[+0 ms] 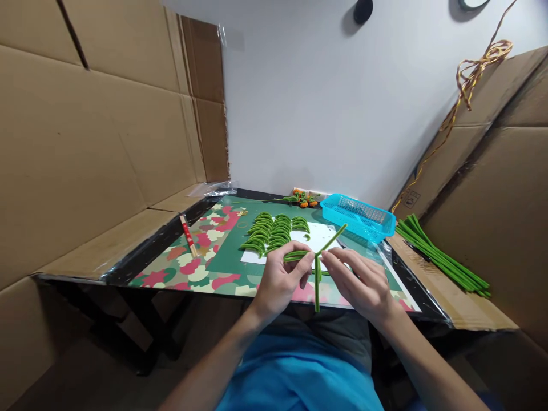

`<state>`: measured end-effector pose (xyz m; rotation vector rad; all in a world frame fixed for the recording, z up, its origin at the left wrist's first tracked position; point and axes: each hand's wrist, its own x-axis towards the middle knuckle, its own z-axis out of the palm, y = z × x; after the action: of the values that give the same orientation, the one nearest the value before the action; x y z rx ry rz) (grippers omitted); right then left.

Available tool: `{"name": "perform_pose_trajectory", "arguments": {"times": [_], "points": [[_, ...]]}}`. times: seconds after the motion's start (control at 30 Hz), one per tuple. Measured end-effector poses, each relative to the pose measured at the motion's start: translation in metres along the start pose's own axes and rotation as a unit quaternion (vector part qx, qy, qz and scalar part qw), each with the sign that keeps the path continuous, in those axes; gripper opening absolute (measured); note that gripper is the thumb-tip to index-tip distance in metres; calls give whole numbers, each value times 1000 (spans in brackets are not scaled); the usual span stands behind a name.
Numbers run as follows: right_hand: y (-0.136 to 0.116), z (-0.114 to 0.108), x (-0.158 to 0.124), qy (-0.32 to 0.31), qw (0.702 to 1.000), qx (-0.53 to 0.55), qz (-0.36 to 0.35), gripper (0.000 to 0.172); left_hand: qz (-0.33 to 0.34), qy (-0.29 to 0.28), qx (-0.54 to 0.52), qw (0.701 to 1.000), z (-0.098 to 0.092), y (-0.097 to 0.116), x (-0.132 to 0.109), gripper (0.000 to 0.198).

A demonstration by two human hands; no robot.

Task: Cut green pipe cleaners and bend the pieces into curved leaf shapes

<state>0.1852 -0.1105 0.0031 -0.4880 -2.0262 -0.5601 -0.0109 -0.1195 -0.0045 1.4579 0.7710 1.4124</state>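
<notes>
Between my two hands are green pipe cleaners (317,288), crossing at one point, with one end slanting up to the right and others hanging down. My left hand (278,279) is closed on a folded part of them, thumb against the fingers. At the crossing, the fingertips of my right hand (362,282) pinch the stems. Just beyond my hands, rows of bent green pipe cleaner pieces (280,231) lie on white paper (252,257) and a green cutting mat (229,254). A small curled green piece (307,237) lies apart from the rows.
A blue plastic basket (357,220) stands at the back right. Right of it lies a bundle of straight green pipe cleaners (445,260). Orange flowers (305,198) rest at the back edge, and a red-wrapped stick packet (187,235) lies left. Cardboard walls (107,114) flank the table.
</notes>
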Motion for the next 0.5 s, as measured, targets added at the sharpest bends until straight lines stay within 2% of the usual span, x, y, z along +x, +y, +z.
{"name": "perform_pose_trajectory", "arguments": {"times": [0.07,0.2,0.4,0.5], "points": [[3,2,-6,-8,999,-21,-49,46,-6,-7,-5,1000,1,1,-2,28],[3,5,-12,0,997,-25,-75,55,-7,-17,9,1000,1,7,-6,28],[1,5,-14,-7,992,-55,-116,49,35,-11,51,998,3,7,-13,20],[-3,6,-12,2,992,-58,-114,46,73,0,93,993,5,6,-16,15]]}}
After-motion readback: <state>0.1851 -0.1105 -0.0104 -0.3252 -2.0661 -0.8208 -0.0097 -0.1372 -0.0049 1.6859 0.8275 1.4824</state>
